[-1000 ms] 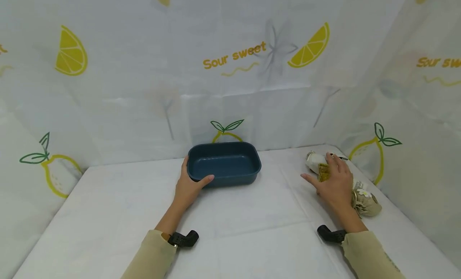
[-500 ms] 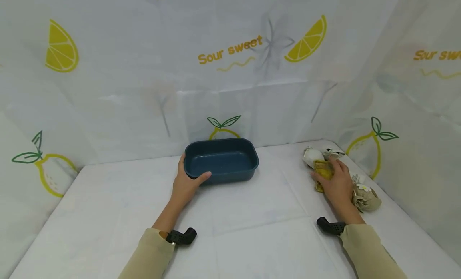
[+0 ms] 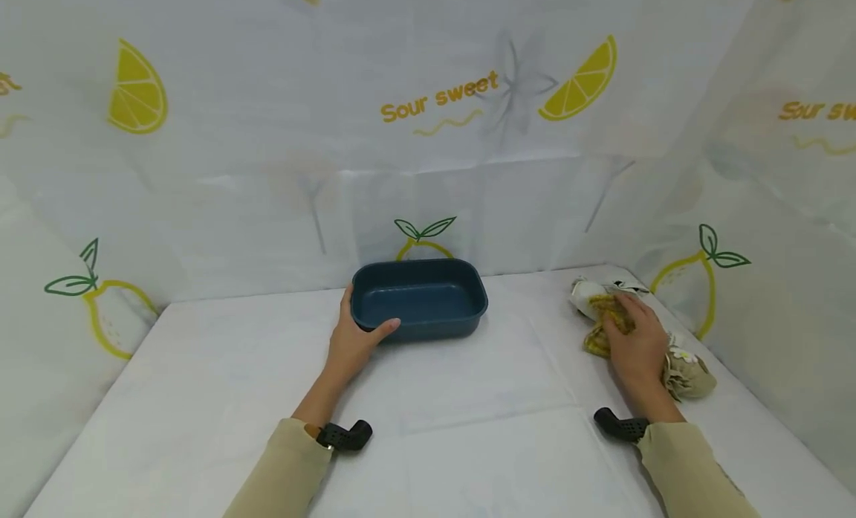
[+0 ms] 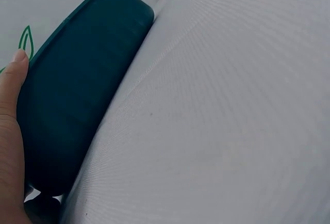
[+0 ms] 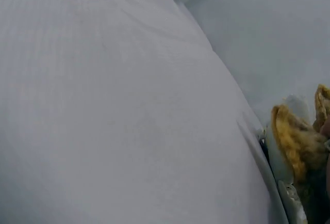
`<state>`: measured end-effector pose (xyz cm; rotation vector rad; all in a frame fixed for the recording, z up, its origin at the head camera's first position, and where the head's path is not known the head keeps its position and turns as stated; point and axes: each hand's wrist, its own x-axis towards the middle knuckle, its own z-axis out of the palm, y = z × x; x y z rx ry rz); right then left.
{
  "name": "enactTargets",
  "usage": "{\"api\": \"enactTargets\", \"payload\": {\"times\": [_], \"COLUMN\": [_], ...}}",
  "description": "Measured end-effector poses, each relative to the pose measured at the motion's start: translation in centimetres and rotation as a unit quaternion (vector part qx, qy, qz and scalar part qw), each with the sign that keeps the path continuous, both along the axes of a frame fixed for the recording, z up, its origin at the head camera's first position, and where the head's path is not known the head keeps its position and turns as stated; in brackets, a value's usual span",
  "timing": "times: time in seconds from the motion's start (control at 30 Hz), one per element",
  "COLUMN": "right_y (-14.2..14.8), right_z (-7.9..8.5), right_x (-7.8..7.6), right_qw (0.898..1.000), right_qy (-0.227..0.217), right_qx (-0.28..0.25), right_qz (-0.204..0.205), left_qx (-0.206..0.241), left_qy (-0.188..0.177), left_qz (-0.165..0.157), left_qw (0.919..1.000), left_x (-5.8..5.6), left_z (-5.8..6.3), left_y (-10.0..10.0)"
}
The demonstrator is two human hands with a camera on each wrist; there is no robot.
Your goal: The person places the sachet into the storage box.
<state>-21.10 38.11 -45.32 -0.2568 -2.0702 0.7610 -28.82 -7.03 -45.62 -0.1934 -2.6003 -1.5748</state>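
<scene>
A dark blue rectangular dish (image 3: 428, 329) stands at the back middle of the table. My left hand (image 3: 351, 345) grips its left end, thumb along the near wall and the other fingers mostly hidden behind the side. In the left wrist view the thumb (image 4: 13, 82) lies against the dish's wall (image 4: 87, 84). At the right, my right hand (image 3: 638, 348) pinches a mustard-yellow fuzzy cloth (image 3: 597, 342), which is creased and bunched up. The right wrist view shows part of this cloth (image 5: 291, 139) at its right edge, with only a sliver of finger.
Beyond the yellow cloth lies a white rolled bundle (image 3: 583, 293). A tan cloth bundle with a white flower (image 3: 694, 378) sits right of my right wrist. White sheeting with lemon prints rises behind the table (image 3: 468, 429) and at its sides.
My right hand has closed its thumb and fingers on the yellow cloth, which is now more bunched and folded. The left hand keeps its grip on the dish.
</scene>
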Motion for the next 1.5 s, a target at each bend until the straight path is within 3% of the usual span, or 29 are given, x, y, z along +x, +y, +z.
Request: {"api": "enactTargets", "payload": {"times": [0.2, 0.47, 0.9, 1.3, 1.5], "right_y": [-1.0, -4.9, -11.7, -17.2, -18.8], "right_z": [1.1, 4.3, 7.7, 6.8, 5.9], "right_x": [-0.3, -1.3, -5.4, -9.1, -10.2], "right_qw": [0.999, 0.994, 0.972, 0.958, 0.957], "right_qy": [0.009, 0.029, 0.016, -0.03, -0.076], "right_qx": [-0.033, -0.03, -0.029, -0.01, 0.009], "right_qz": [0.02, 0.105, 0.232, 0.285, 0.281], "left_qx": [-0.001, 0.002, -0.002, 0.0, -0.005], "left_qy": [-0.001, 0.0, 0.001, 0.007, 0.003], "left_qz": [0.009, 0.011, 0.014, 0.018, 0.02], "left_qw": [1.0, 0.9999, 0.9999, 0.9998, 0.9998], "left_x": [0.0, -0.2, -0.2, -0.1, 0.0], "left_z": [-0.2, -0.3, -0.3, -0.3, -0.3], "left_y": [0.2, 0.6, 0.5, 0.6, 0.8]}}
